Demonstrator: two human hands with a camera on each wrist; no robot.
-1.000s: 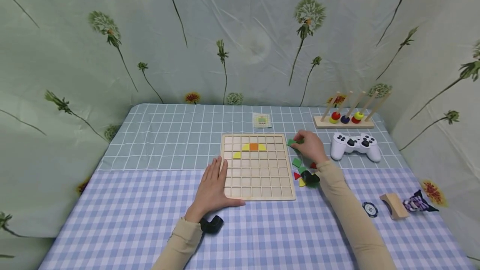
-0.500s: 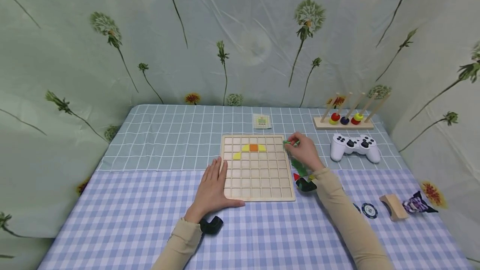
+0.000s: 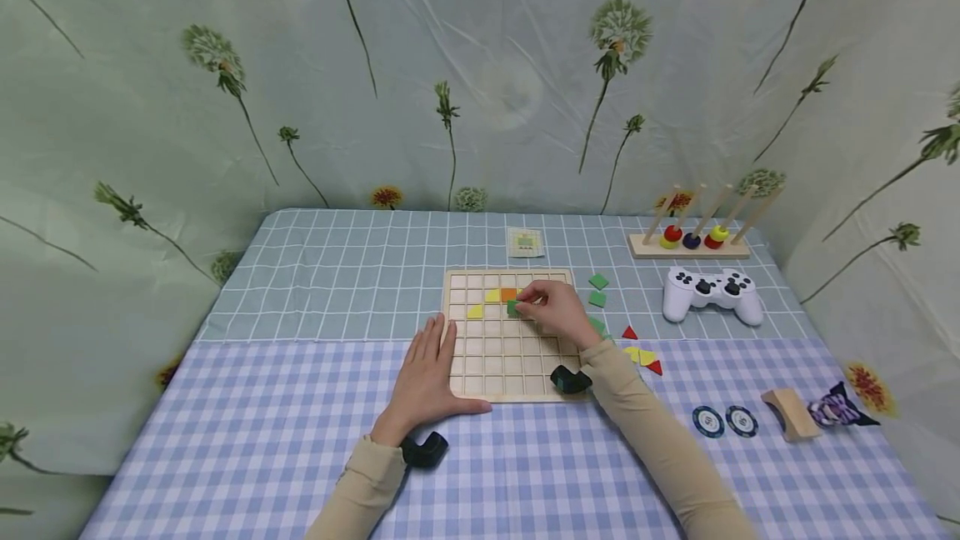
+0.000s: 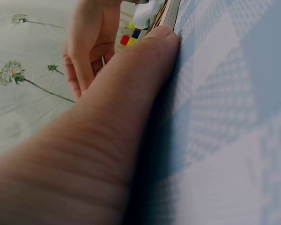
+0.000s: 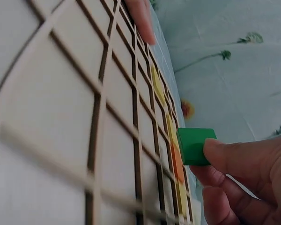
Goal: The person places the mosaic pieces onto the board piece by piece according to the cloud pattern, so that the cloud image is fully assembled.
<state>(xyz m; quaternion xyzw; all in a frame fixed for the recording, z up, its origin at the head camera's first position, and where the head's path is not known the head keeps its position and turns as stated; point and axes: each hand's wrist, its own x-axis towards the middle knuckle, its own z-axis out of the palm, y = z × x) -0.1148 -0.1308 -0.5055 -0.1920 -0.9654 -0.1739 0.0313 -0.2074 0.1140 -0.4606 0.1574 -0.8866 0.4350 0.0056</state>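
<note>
A green square tile point(image 5: 193, 145) is pinched between the thumb and fingers of my right hand point(image 3: 557, 312), held over the upper middle of a wooden grid board point(image 3: 491, 365). Just beyond it in the grid sit an orange square tile point(image 3: 508, 295) and a yellow tile point(image 3: 492, 296); another yellow tile point(image 3: 475, 312) lies one row nearer, to the left. My left hand point(image 3: 424, 373) rests along the board's left edge, fingers straight and thumb across the near left corner. In the left wrist view its thumb point(image 4: 150, 51) touches the board's rim.
Right of the board lie loose green tiles point(image 3: 597, 298), yellow tiles point(image 3: 639, 355) and red triangles point(image 3: 629, 332). Farther right are a white game controller point(image 3: 711, 293), a peg stand point(image 3: 688, 250), round chips point(image 3: 708, 421), a wooden arch block point(image 3: 792, 415) and a purple packet point(image 3: 834, 407). A pattern card point(image 3: 525, 242) lies behind the board.
My right hand has picked up a green tile from the loose pieces on the right and carried it left over the board. The left hand has stayed in place.
</note>
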